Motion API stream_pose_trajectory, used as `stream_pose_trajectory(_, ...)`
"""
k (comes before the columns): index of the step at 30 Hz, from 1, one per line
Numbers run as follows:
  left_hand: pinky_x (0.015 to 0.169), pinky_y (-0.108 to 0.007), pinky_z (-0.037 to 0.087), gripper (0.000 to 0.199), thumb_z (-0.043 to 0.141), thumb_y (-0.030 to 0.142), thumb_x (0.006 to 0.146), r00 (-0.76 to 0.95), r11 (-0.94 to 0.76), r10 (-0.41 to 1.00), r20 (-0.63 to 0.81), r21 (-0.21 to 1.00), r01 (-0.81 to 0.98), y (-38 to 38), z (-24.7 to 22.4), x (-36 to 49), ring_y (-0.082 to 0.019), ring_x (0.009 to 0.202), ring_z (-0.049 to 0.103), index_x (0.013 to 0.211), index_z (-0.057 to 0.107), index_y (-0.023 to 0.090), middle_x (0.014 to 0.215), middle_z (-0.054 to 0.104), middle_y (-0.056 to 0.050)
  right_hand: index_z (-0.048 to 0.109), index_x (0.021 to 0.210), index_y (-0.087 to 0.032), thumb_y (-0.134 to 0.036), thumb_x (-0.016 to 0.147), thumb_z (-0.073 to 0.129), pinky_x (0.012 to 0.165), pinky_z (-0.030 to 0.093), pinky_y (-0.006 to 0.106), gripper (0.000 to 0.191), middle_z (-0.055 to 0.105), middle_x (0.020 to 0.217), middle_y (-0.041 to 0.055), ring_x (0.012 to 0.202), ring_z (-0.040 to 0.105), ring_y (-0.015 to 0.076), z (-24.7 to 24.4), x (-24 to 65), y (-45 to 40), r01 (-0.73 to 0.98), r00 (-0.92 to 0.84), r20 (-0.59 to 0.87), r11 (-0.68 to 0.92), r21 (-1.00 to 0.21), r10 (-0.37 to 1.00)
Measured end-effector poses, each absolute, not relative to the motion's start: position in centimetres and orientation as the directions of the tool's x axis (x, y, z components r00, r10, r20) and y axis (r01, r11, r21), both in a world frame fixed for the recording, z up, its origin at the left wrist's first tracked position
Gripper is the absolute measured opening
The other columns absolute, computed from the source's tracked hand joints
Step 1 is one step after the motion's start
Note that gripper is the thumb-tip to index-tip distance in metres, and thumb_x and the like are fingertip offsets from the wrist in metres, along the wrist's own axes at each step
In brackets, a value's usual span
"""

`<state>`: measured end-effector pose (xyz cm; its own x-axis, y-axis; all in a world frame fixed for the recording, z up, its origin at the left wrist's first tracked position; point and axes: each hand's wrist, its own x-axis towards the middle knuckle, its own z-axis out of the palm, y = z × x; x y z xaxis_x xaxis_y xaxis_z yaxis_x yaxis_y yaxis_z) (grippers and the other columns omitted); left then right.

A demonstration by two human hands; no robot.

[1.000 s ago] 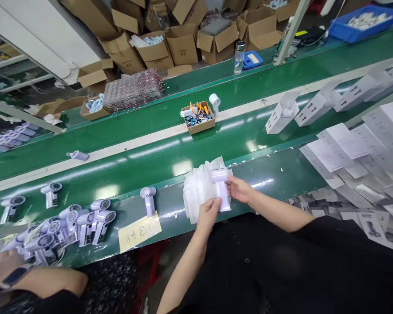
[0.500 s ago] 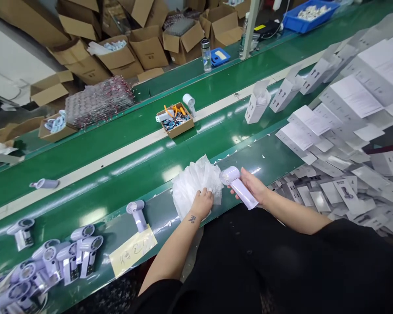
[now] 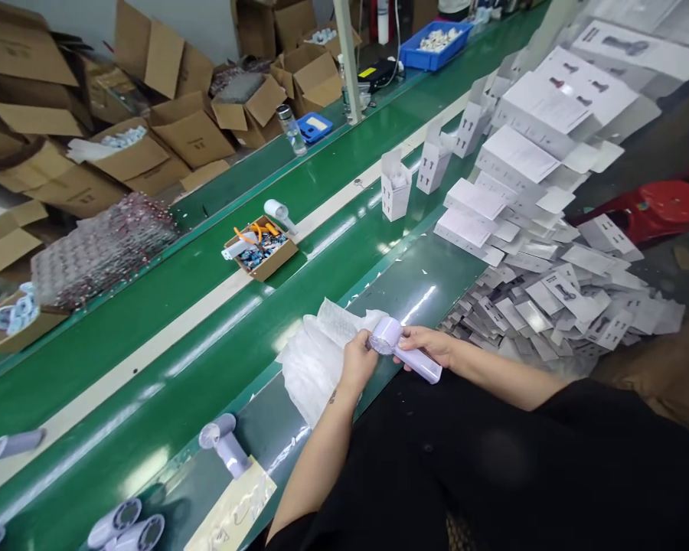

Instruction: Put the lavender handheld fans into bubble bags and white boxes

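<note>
A light purple handheld fan (image 3: pixel 422 364) is in my right hand (image 3: pixel 428 343), whose fingers wrap around its handle just below the round head. The head points to the left. My left hand (image 3: pixel 359 363) is closed right beside the fan head, its fingertips at the head's edge. What those fingers pinch, if anything, is hidden. Behind and left of that hand lies a pile of thin white packing bags (image 3: pixel 310 367), crumpled on the bench edge. Another purple fan (image 3: pixel 226 444) lies further left, against a yellow paper sheet (image 3: pixel 235 509) with handwriting.
A small carton of parts (image 3: pixel 267 256) with orange-handled tools stands on the green belt (image 3: pixel 207 356). White printed boxes (image 3: pixel 396 187) stand beyond, with heaped flat boxes (image 3: pixel 528 306) on the right. More purple fans (image 3: pixel 129 528) lie at lower left. A red stool (image 3: pixel 666 207) stands far right.
My left hand has moved from the top of the white bags to the fan head. The fan has come slightly lower and closer to that hand. The view has turned right.
</note>
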<state>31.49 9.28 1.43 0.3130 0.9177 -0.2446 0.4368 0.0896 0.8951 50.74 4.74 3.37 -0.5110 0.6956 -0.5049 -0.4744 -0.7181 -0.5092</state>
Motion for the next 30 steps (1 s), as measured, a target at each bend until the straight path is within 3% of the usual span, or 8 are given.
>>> stream_pose_trajectory(3,0.047,-0.019,0.027,0.023,0.07,0.032,0.056,0.237,0.413,0.858,-0.456,0.886,0.212,9.6,1.0,31.8,-0.007,0.046,0.039,0.057,0.054,0.016,0.048,0.046,0.006,0.051,0.1,-0.014,-0.019,0.061,0.075,0.054,0.056,0.027,0.045,0.063,0.085,0.0058,0.072,0.065,0.0187,2.4,51.8,4.6,-0.468,-0.441,-0.554,-0.707,-0.529,0.706)
stream_pose_trajectory(6,0.044,-0.019,0.025,0.036,0.069,0.047,0.056,0.157,0.533,0.826,-0.541,0.841,0.091,10.3,0.9,32.3,-0.006,0.042,0.037,0.06,0.052,0.016,0.048,0.045,0.005,0.048,0.103,-0.016,-0.015,0.059,0.076,0.054,0.056,0.026,0.052,0.062,0.088,0.0038,0.073,0.067,0.0188,2.1,53.1,3.6,-0.47,-0.423,-0.569,-0.708,-0.527,0.705)
stream_pose_trajectory(9,0.049,-0.02,0.032,0.032,0.066,0.045,0.063,0.186,0.405,0.885,-0.427,0.903,0.145,10.4,1.6,33.2,-0.008,0.048,0.043,0.071,0.059,0.015,0.053,0.05,0.004,0.042,0.112,-0.019,-0.016,0.06,0.076,0.057,0.057,0.027,0.062,0.062,0.092,0.0039,0.074,0.068,0.0195,2.4,53.9,2.9,-0.458,-0.55,-0.522,-0.758,-0.465,0.652)
stream_pose_trajectory(13,0.065,-0.024,0.04,0.014,0.062,0.028,0.068,0.466,0.094,0.86,-0.209,0.962,0.257,10.0,2.5,34.0,-0.013,0.067,0.053,0.073,0.067,0.016,0.067,0.06,0.0,0.041,0.114,-0.02,-0.021,0.063,0.075,0.057,0.058,0.03,0.062,0.062,0.096,0.0058,0.076,0.069,0.0209,3.2,53.8,3.4,-0.503,-0.623,-0.422,-0.75,-0.43,0.659)
stream_pose_trajectory(19,0.054,-0.022,0.037,0.021,0.064,0.033,0.067,0.195,0.364,0.906,-0.377,0.926,0.1,10.4,1.4,33.9,-0.01,0.054,0.048,0.077,0.063,0.015,0.059,0.056,0.002,0.05,0.099,-0.014,-0.019,0.062,0.074,0.051,0.056,0.03,0.044,0.066,0.08,0.0068,0.068,0.068,0.0219,2.3,53.3,4.0,-0.528,-0.426,-0.621,-0.738,-0.421,0.659)
stream_pose_trajectory(24,0.072,-0.026,0.043,0.021,0.061,0.038,0.075,0.344,0.081,0.92,-0.188,0.95,0.303,8.4,1.1,34.0,-0.015,0.074,0.056,0.08,0.064,0.018,0.076,0.063,-0.001,0.051,0.096,-0.015,-0.018,0.065,0.069,0.052,0.055,0.031,0.035,0.065,0.076,0.0042,0.062,0.067,0.0196,1.1,52.7,2.9,-0.589,-0.215,-0.717,-0.673,-0.447,0.664)
stream_pose_trajectory(27,0.07,-0.026,0.043,0.023,0.058,0.04,0.078,0.403,0.049,0.891,-0.208,0.928,0.369,7.9,1.2,35.0,-0.016,0.072,0.056,0.08,0.062,0.018,0.074,0.062,-0.001,0.049,0.103,-0.018,-0.018,0.065,0.071,0.052,0.054,0.028,0.044,0.063,0.086,0.0019,0.059,0.064,0.0152,1.4,52.3,2.6,-0.581,-0.04,-0.695,-0.582,-0.568,0.718)
stream_pose_trajectory(30,0.066,-0.025,0.043,0.022,0.055,0.039,0.079,0.357,0.085,0.908,-0.218,0.932,0.353,8.7,1.5,37.1,-0.015,0.069,0.055,0.081,0.06,0.017,0.072,0.06,-0.001,0.037,0.126,-0.023,-0.02,0.064,0.073,0.05,0.052,0.027,0.071,0.062,0.087,0.0012,0.056,0.063,0.0142,2.4,52.8,2.8,-0.556,-0.02,-0.697,-0.587,-0.588,0.717)
